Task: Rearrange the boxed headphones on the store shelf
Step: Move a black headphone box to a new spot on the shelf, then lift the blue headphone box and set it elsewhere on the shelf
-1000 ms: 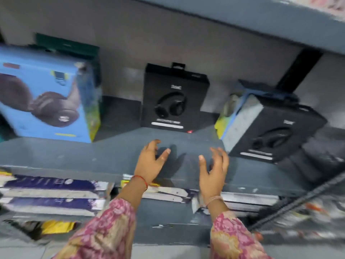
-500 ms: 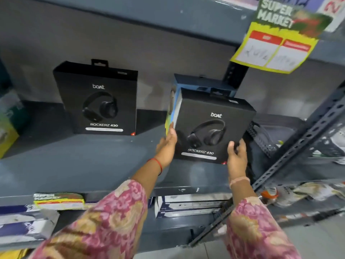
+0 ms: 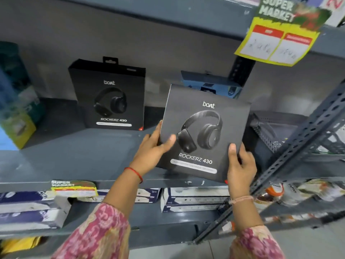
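I hold a black boAt Rockerz 430 headphone box [image 3: 203, 116] lifted off the grey shelf [image 3: 74, 157], its front tilted toward me. My left hand [image 3: 153, 148] grips its lower left edge, thumb on the front. My right hand [image 3: 240, 167] grips its lower right corner. A second, identical black box [image 3: 110, 94] stands upright at the back of the shelf, left of the held one. A blue headphone box [image 3: 211, 85] shows behind the held box, mostly hidden. Another blue and yellow box [image 3: 15, 113] sits blurred at the far left.
A yellow and green price sign [image 3: 280, 32] hangs from the shelf above at the upper right. A slotted metal upright [image 3: 291, 154] runs diagonally on the right. White and blue boxes [image 3: 194, 199] fill the shelf below. A grey wire basket [image 3: 270, 133] lies at the right.
Both hands have closed on the right black box and lifted it off the shelf toward me, uncovering the blue box behind it. The camera view has moved closer.
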{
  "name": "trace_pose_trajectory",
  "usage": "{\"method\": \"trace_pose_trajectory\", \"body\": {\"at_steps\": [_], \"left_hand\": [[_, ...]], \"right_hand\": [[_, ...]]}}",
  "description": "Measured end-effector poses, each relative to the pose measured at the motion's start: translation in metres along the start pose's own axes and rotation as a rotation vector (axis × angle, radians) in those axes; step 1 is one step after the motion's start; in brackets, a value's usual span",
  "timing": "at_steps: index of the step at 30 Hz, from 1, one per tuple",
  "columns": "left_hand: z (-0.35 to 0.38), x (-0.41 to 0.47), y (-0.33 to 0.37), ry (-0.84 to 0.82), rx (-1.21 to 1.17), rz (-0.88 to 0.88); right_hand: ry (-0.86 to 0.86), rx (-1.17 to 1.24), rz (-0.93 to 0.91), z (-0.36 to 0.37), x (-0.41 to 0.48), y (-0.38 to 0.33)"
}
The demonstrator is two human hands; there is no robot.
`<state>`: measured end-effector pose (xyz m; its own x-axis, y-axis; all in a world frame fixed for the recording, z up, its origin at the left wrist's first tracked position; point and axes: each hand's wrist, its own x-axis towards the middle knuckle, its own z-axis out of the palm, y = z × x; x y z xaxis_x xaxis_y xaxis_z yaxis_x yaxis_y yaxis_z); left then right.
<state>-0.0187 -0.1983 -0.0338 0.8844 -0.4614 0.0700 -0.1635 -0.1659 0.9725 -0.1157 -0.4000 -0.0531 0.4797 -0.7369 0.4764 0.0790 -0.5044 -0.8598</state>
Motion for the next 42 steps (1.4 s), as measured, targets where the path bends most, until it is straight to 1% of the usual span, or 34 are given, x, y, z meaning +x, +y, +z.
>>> {"method": "trace_pose_trajectory", "body": {"at_steps": [2, 5, 9, 11, 14, 19, 21, 23, 24, 25, 26, 27, 29, 31, 32, 34, 36, 38, 42], "left_hand": [[-0.029, -0.01, -0.008, 0.004, 0.0, 0.016], [-0.08, -0.024, -0.032, 0.189, 0.105, -0.003], [-0.137, -0.03, -0.063, 0.37, 0.07, -0.035], [-0.156, -0.026, -0.075, 0.442, 0.054, -0.035], [-0.172, -0.015, -0.087, 0.477, 0.069, -0.033], [-0.187, -0.001, -0.094, 0.442, 0.089, -0.061], [-0.191, -0.005, -0.093, 0.425, 0.146, -0.096], [-0.196, -0.024, -0.099, 0.472, 0.223, -0.156], [-0.202, -0.039, -0.105, 0.531, 0.277, -0.167], [-0.211, -0.057, -0.11, 0.602, 0.356, -0.165], [-0.223, -0.078, -0.116, 0.679, 0.456, -0.151], [-0.237, -0.098, -0.122, 0.752, 0.555, -0.132], [-0.268, -0.127, -0.131, 0.842, 0.696, -0.115], [-0.304, -0.146, -0.14, 0.837, 0.778, -0.166], [-0.319, -0.152, -0.144, 0.798, 0.798, -0.225], [-0.347, -0.164, -0.153, 0.685, 0.842, -0.315], [-0.369, -0.173, -0.164, 0.605, 0.883, -0.321], [-0.379, -0.177, -0.17, 0.586, 0.908, -0.302], [-0.379, -0.176, -0.173, 0.59, 0.899, -0.277]], "right_hand": [[-0.07, 0.038, -0.025, 0.02, -0.012, -0.008], [-0.205, 0.053, -0.048, 0.065, -0.035, -0.02], [-0.425, 0.134, -0.024, 0.128, -0.063, -0.034], [-0.47, 0.167, -0.03, 0.155, -0.074, -0.039], [-0.442, 0.168, -0.013, 0.182, -0.084, -0.04], [-0.384, 0.084, -0.037, 0.204, -0.081, -0.04], [-0.356, 0.061, 0.021, 0.206, -0.083, -0.046], [-0.233, 0.04, 0.071, 0.202, -0.096, -0.052], [-0.165, 0.04, 0.053, 0.201, -0.108, -0.057], [-0.135, 0.054, 0.014, 0.2, -0.123, -0.064], [-0.159, 0.084, -0.023, 0.203, -0.141, -0.073], [-0.244, 0.128, -0.057, 0.211, -0.158, -0.084], [-0.52, 0.19, -0.104, 0.239, -0.185, -0.106], [-0.822, 0.199, -0.097, 0.279, -0.205, -0.129], [-0.926, 0.186, -0.088, 0.297, -0.211, -0.137], [-1.05, 0.181, -0.071, 0.335, -0.221, -0.148], [-1.106, 0.206, -0.038, 0.37, -0.227, -0.155], [-1.112, 0.25, -0.005, 0.397, -0.23, -0.16], [-1.017, 0.36, 0.025, 0.42, -0.234, -0.164]]}}
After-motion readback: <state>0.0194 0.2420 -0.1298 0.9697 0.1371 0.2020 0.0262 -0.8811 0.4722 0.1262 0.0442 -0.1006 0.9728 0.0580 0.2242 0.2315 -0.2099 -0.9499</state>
